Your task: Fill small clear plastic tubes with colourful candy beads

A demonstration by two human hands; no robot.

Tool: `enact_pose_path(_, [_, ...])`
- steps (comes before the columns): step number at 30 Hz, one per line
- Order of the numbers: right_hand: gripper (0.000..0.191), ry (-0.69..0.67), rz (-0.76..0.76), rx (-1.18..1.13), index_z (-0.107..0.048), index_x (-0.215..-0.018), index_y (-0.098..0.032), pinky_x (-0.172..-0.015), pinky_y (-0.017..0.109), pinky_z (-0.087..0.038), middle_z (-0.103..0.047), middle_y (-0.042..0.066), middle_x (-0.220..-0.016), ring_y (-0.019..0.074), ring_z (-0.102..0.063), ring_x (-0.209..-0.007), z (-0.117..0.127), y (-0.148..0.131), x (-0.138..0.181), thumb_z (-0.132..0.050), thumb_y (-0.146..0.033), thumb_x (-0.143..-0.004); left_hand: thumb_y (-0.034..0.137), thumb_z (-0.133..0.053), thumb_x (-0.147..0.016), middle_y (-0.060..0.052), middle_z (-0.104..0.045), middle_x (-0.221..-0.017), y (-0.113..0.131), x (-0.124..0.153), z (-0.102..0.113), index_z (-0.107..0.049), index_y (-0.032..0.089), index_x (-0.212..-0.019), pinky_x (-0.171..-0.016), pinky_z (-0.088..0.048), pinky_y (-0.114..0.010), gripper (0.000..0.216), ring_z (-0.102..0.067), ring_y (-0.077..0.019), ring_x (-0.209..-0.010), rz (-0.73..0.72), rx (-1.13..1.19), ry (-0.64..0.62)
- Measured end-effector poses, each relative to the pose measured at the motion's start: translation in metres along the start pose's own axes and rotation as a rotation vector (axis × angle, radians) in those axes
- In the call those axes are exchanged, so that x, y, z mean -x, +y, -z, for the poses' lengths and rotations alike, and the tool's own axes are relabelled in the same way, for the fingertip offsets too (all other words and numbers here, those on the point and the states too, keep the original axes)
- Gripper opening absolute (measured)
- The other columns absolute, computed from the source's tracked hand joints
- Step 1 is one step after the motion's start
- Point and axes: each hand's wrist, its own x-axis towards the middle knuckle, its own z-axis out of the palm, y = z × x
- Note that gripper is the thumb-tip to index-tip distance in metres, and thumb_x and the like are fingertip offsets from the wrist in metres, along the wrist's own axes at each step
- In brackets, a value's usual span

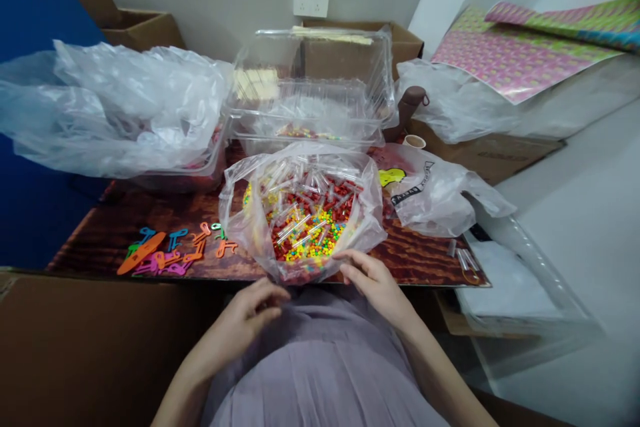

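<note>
A clear plastic bag [367,230] stands wide open at the table's front edge. Inside it lie many small clear tubes [295,230], among red pieces and tiny yellow, green and red beads [320,247]. My right hand [373,283] is at the bag's front right rim, thumb and forefinger closed about the plastic. Just below the table edge, left of the bag's front, hovers my left hand [253,313]. Its fingers are loosely bent, the thumb stands apart, and nothing shows in it. Colourful plastic clips [195,250] and an orange oval piece [141,253] lie to the left.
Behind the bag sits a clear plastic box [310,140] with its lid raised. A bag-lined tub [175,180] is at left. At right are a printed plastic bag [440,197], a paper cup [414,141], a brown bottle [411,103] and loose tubes [467,260].
</note>
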Motion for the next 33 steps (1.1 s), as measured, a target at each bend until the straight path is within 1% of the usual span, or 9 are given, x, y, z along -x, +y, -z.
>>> enact_pose_path(3, [0.029,0.015,-0.003,-0.104,-0.063,-0.102,-0.019,-0.049,0.023,-0.029,-0.048,-0.003,-0.061,0.0097,-0.039,-0.052,-0.007,-0.008,-0.014,-0.056,-0.04,-0.083,0.032,-0.067,-0.075,-0.003,-0.065,-0.08,0.02,-0.02,-0.001,-0.06,0.017,-0.091,-0.069,-0.047,-0.026,0.023,-0.06,-0.0153,-0.072,-0.013,0.47,0.139])
enact_pose_path(6, [0.03,-0.05,-0.017,-0.198,-0.062,-0.098,-0.019,-0.048,0.022,-0.027,-0.046,-0.004,-0.06,0.0089,-0.037,-0.05,-0.019,-0.017,-0.026,-0.057,-0.043,-0.082,0.031,-0.074,-0.07,-0.001,-0.064,-0.081,0.03,-0.044,-0.009,-0.058,0.017,-0.088,-0.07,-0.051,-0.026,0.028,-0.061,-0.0136,-0.072,-0.026,0.749,0.249])
enact_pose_path(9, [0.026,-0.069,0.034,-0.198,-0.061,-0.093,-0.019,-0.055,0.023,-0.035,-0.055,-0.002,-0.069,0.0108,-0.046,-0.059,-0.033,-0.02,-0.032,-0.06,-0.042,-0.081,0.03,-0.076,-0.068,-0.001,-0.065,-0.084,0.033,-0.06,-0.018,-0.058,0.016,-0.086,-0.071,-0.053,-0.026,0.029,-0.061,-0.0131,-0.076,-0.036,0.855,0.239])
enact_pose_path(12, [0.02,0.014,0.112,-0.165,-0.059,-0.087,-0.019,-0.066,0.025,-0.041,-0.06,0.001,-0.079,0.014,-0.054,-0.072,-0.042,-0.017,-0.033,-0.06,-0.038,-0.081,0.031,-0.076,-0.067,0.0,-0.064,-0.083,0.033,-0.068,-0.025,-0.059,0.017,-0.088,-0.066,-0.053,-0.024,0.031,-0.06,-0.0119,-0.074,-0.015,0.891,0.25])
enact_pose_path(16, [0.017,0.095,0.104,-0.099,-0.058,-0.085,-0.019,-0.064,0.025,-0.041,-0.057,0.0,-0.075,0.014,-0.053,-0.071,-0.035,-0.015,-0.034,-0.058,-0.036,-0.081,0.033,-0.077,-0.065,0.001,-0.06,-0.078,0.034,-0.072,-0.024,-0.058,0.017,-0.09,-0.061,-0.052,-0.022,0.036,-0.057,-0.0112,-0.07,0.021,0.863,0.268])
enact_pose_path(20, [0.022,0.198,0.089,-0.124,-0.057,-0.095,-0.02,-0.058,0.024,-0.041,-0.056,0.0,-0.076,0.0131,-0.052,-0.066,-0.009,-0.016,-0.044,-0.055,-0.036,-0.08,0.034,-0.069,-0.071,0.0,-0.058,-0.077,0.033,-0.083,-0.019,-0.058,0.017,-0.087,-0.057,-0.047,-0.022,0.027,-0.054,-0.0118,-0.067,-0.022,0.599,0.31])
enact_pose_path(24, [0.025,0.138,0.062,-0.168,-0.054,-0.1,-0.019,-0.058,0.025,-0.044,-0.06,0.001,-0.078,0.0134,-0.056,-0.065,0.0,-0.011,-0.057,-0.051,-0.036,-0.082,0.022,-0.057,-0.079,-0.004,-0.063,-0.087,0.032,-0.097,-0.028,-0.063,0.017,-0.095,-0.073,-0.046,-0.029,0.018,-0.058,-0.0171,-0.078,-0.16,0.019,0.271])
enact_pose_path(28, [0.017,0.137,0.119,0.201,-0.059,-0.095,-0.02,-0.074,0.032,-0.046,-0.066,0.004,-0.086,0.0184,-0.061,-0.082,-0.009,-0.002,-0.066,-0.048,-0.025,-0.082,0.013,-0.045,-0.083,-0.011,-0.066,-0.094,0.033,-0.102,-0.038,-0.063,0.014,-0.097,-0.081,-0.043,-0.035,0.022,-0.06,-0.0232,-0.089,-0.126,-0.516,0.191])
enact_pose_path(33, [0.02,0.305,0.2,0.546,-0.06,-0.099,-0.02,-0.082,0.038,-0.043,-0.067,0.008,-0.1,0.0243,-0.061,-0.092,-0.006,-0.001,-0.072,-0.044,-0.02,-0.087,0.011,-0.039,-0.085,-0.014,-0.065,-0.099,0.038,-0.097,-0.027,-0.059,0.013,-0.1,-0.077,-0.044,-0.033,0.025,-0.062,-0.0247,-0.091,-0.022,-0.848,0.203])
